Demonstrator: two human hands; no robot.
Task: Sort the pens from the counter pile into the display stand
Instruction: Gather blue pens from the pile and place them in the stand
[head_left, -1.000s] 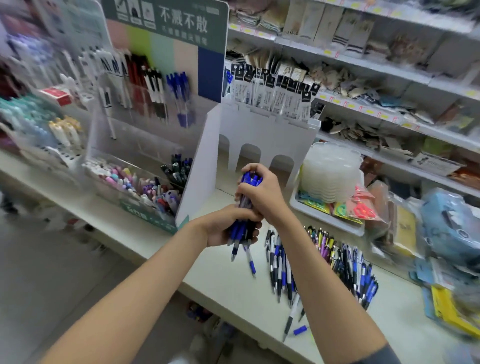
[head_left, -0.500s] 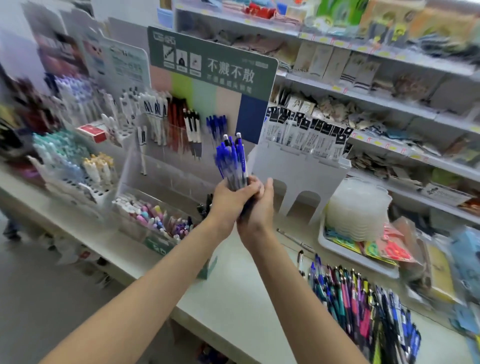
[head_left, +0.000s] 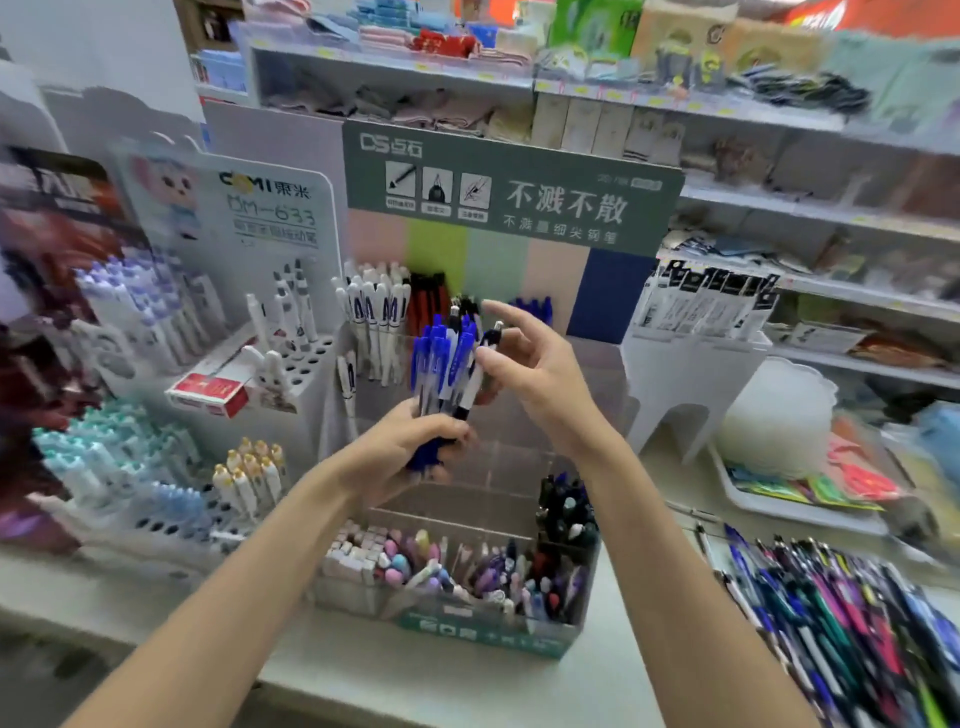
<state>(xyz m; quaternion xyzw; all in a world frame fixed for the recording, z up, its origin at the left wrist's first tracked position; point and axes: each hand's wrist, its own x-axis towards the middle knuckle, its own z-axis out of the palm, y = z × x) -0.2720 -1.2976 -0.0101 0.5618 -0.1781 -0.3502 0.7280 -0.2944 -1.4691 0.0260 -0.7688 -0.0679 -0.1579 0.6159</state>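
Noting surroundings first: a grey-green headed display stand (head_left: 519, 192) sits on the pale counter (head_left: 441, 686), with rows of white pens (head_left: 374, 312), red pens (head_left: 427, 304) and a few blue pens (head_left: 535, 309) upright at its back. Its clear front bin (head_left: 457, 577) is crowded with mixed pastel and dark pens. Just left stands a white holed pen rack (head_left: 301, 364) with a red box (head_left: 208, 392) lying on it; just right is a white arched riser (head_left: 685, 374). Stocked shelves (head_left: 779, 208) run behind, blurred. Both forearms cross above the front bin and hide part of the stand's middle tiers. The counter pile (head_left: 831, 618), many pens in blue, pink, green and black, lies at far right, well apart from the hands. The left hand (head_left: 410, 447) grips a bundle of blue pens (head_left: 441, 364) by the lower ends, fingers curled tight round it, and holds it upright in front of the stand's middle. The pens have blue caps and clips with clear or white barrels; one at the right edge leans outward. The right hand (head_left: 535, 364) is beside the bundle, fingers spread wide, thumb tip touching that leaning pen.
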